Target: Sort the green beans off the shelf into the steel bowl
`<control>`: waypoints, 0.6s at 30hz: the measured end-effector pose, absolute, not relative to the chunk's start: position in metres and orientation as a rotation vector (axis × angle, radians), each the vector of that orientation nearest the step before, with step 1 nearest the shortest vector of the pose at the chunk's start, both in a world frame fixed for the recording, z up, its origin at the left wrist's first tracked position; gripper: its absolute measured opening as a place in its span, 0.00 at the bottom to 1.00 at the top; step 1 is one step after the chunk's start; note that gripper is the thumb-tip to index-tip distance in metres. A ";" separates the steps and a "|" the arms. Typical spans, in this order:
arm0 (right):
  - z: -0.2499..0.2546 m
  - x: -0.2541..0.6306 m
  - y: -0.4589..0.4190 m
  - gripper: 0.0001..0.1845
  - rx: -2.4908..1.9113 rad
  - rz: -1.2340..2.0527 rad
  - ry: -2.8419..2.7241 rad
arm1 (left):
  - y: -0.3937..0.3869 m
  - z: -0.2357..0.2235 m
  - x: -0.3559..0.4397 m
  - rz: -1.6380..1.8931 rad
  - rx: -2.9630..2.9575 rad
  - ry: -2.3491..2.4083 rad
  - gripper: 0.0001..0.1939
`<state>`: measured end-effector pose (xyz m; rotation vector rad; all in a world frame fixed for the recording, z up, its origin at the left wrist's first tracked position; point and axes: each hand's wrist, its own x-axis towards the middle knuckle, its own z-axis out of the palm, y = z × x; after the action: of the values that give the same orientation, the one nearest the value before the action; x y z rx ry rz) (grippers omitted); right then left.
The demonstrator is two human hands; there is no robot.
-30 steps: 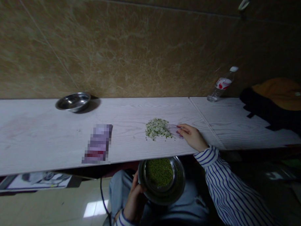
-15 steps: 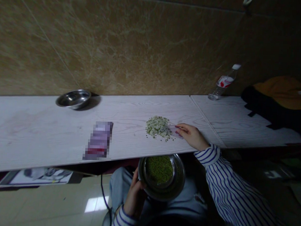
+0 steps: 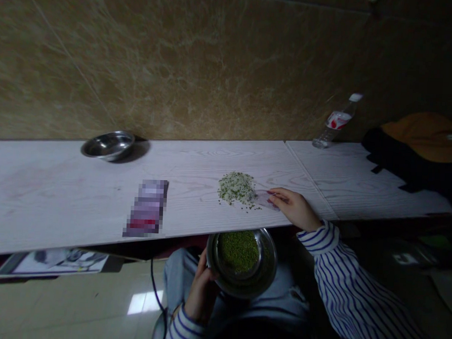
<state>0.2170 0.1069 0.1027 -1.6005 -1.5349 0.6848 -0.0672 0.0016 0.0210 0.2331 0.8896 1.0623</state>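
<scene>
My left hand (image 3: pixel 203 287) grips the left rim of a steel bowl (image 3: pixel 269 267) below the table's front edge, over my lap. Green mung beans (image 3: pixel 240 251) lie inside it. On the table, a loose pile of white grains like rice mixed with green beans (image 3: pixel 236 188) is spread out. My right hand (image 3: pixel 293 205) is at the right of the pile, thumb and fingers pinched on a thin clear plastic piece (image 3: pixel 265 198). Its left end touches or lies close to the pile's edge; its exact kind is unclear.
A second steel bowl (image 3: pixel 108 146) stands at the back left, by the wall. A pixelated phone-shaped item (image 3: pixel 146 209) lies at the left front. Back right are a plastic bottle (image 3: pixel 335 121) and an orange and black cap or bag (image 3: pixel 427 139). The table's front edge (image 3: pixel 194 233) runs above my lap.
My right hand has drawn slightly to the right with the plastic piece, showing more of it beside the pile. My left hand and the bowl stay almost in place.
</scene>
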 end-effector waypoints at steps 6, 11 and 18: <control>0.104 0.224 0.097 0.13 -1.632 0.680 -1.544 | 0.002 0.025 -0.066 1.061 0.240 0.867 0.33; 0.102 0.218 0.096 0.13 -1.626 0.727 -1.573 | 0.001 0.024 -0.063 1.058 0.251 0.879 0.36; 0.105 0.223 0.089 0.15 -1.642 0.695 -1.543 | 0.000 0.025 -0.065 1.072 0.241 0.876 0.33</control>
<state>0.2226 0.0894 0.1046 -1.6416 -1.5430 0.6950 -0.0651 0.0002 0.0247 0.2408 0.8765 1.0723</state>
